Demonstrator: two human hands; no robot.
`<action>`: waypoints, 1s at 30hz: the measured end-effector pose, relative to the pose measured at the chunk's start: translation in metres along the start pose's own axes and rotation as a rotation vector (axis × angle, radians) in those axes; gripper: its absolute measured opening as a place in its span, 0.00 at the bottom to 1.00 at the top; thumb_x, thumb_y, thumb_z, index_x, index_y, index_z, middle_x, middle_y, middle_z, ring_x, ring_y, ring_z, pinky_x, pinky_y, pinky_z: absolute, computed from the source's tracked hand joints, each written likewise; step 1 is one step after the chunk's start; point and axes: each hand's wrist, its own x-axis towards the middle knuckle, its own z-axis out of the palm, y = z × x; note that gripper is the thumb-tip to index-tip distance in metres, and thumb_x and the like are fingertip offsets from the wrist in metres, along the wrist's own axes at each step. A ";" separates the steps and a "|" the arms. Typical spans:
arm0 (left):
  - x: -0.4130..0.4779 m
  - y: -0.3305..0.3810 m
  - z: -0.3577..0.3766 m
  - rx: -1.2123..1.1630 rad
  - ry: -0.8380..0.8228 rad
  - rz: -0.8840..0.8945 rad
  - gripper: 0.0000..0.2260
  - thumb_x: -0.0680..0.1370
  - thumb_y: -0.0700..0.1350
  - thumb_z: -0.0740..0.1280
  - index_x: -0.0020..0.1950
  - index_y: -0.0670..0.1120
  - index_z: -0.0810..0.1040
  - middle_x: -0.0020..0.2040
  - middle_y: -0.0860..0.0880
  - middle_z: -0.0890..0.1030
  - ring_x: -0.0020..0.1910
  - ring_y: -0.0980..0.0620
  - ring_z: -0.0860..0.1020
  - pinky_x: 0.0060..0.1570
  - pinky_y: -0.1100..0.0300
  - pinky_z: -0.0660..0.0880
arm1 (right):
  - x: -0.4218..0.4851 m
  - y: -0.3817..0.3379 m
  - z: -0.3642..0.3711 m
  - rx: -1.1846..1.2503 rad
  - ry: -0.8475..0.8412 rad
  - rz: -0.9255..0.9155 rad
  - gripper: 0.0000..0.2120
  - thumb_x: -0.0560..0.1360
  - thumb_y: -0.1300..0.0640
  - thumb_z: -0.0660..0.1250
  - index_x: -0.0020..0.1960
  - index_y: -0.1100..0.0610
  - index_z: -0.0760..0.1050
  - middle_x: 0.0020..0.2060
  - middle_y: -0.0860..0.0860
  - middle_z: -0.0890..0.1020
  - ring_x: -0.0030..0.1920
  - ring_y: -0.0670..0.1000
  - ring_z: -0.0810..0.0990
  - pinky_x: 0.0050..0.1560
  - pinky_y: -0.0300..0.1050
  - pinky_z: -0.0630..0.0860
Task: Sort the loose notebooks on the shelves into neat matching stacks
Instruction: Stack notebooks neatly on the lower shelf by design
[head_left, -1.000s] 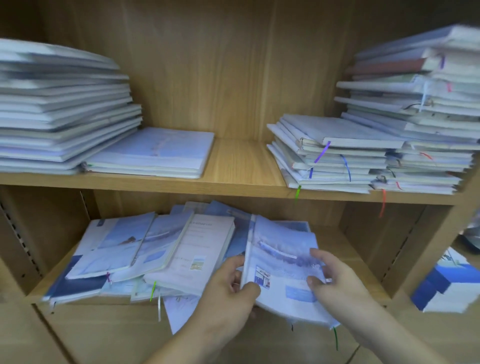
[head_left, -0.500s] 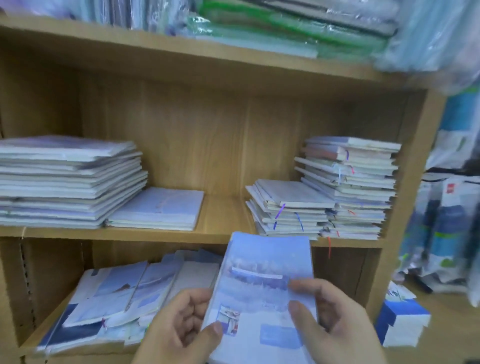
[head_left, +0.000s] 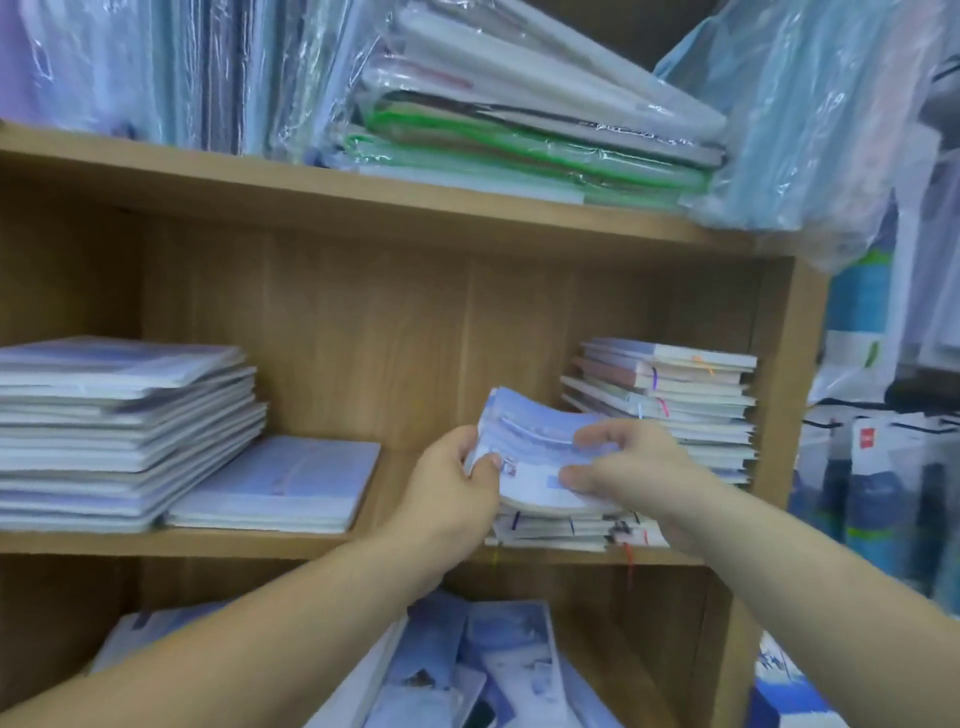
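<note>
Left hand (head_left: 457, 478) and right hand (head_left: 628, 467) each clamp a side edge of the blue notebook (head_left: 535, 441), holding it level just above the short stack (head_left: 550, 530) on the middle shelf's (head_left: 260, 543) right, apparently to land it square on its matches.

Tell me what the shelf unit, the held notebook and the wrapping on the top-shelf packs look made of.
Shelf unit: wood or wood-look laminate, matte; light brown with grain streaks, cannot tell which.
Notebook: paper pages, soft printed cover, probably card; it bows while gripped, cream page edge showing.
Wrapping: thin clear plastic film, glossy; wrinkles and white glare.
</note>
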 end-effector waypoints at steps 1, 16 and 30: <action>0.011 0.000 0.005 -0.001 0.044 -0.009 0.07 0.83 0.41 0.63 0.51 0.45 0.80 0.45 0.51 0.85 0.43 0.54 0.80 0.41 0.60 0.75 | 0.008 -0.002 -0.006 0.045 -0.017 -0.011 0.25 0.68 0.59 0.79 0.63 0.52 0.77 0.58 0.50 0.80 0.55 0.50 0.83 0.59 0.46 0.78; 0.043 -0.033 0.027 0.511 -0.177 0.016 0.26 0.83 0.56 0.63 0.79 0.48 0.67 0.64 0.47 0.82 0.67 0.48 0.76 0.58 0.64 0.68 | 0.006 0.055 0.005 -0.522 0.266 -0.457 0.12 0.77 0.46 0.68 0.58 0.47 0.82 0.55 0.41 0.82 0.61 0.46 0.78 0.60 0.52 0.77; -0.138 -0.167 -0.071 0.413 -0.023 -0.121 0.07 0.75 0.44 0.67 0.43 0.55 0.83 0.38 0.59 0.83 0.35 0.60 0.80 0.38 0.61 0.76 | -0.034 0.133 0.161 -0.126 -0.232 0.002 0.11 0.77 0.54 0.70 0.38 0.57 0.81 0.28 0.48 0.79 0.32 0.46 0.76 0.40 0.46 0.75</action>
